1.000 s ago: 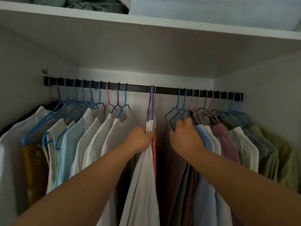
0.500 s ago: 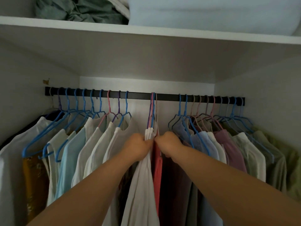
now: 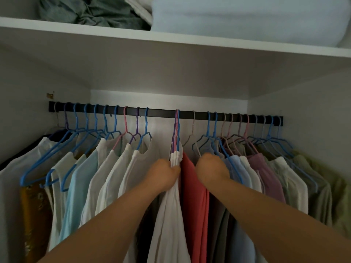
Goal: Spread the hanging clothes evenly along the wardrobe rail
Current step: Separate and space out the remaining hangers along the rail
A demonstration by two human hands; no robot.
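A black wardrobe rail point(image 3: 161, 112) runs across the closet. Pale shirts on blue hangers point(image 3: 106, 168) hang spaced along its left part, and mixed shirts point(image 3: 266, 171) crowd its right part. At the middle, a tight bunch of hangers point(image 3: 177, 130) carries white garments point(image 3: 173, 215). My left hand point(image 3: 163, 174) is shut on the white garments just under their collars. A beige hanger point(image 3: 193, 128) hangs a little right of the bunch. My right hand point(image 3: 211, 168) is closed at its lower end. A red garment point(image 3: 193, 196) shows between my two hands.
A white shelf point(image 3: 171, 37) lies above the rail with a crumpled grey-green cloth point(image 3: 89, 12) and a folded pale blue blanket point(image 3: 247, 18). White closet walls close in on the left and right. Bare rail shows left of the bunch.
My right hand left the right-hand cluster, reached the middle bunch, then drew the beige hanger rightward out of it, uncovering the red garment. My left hand kept its hold on the white garments.
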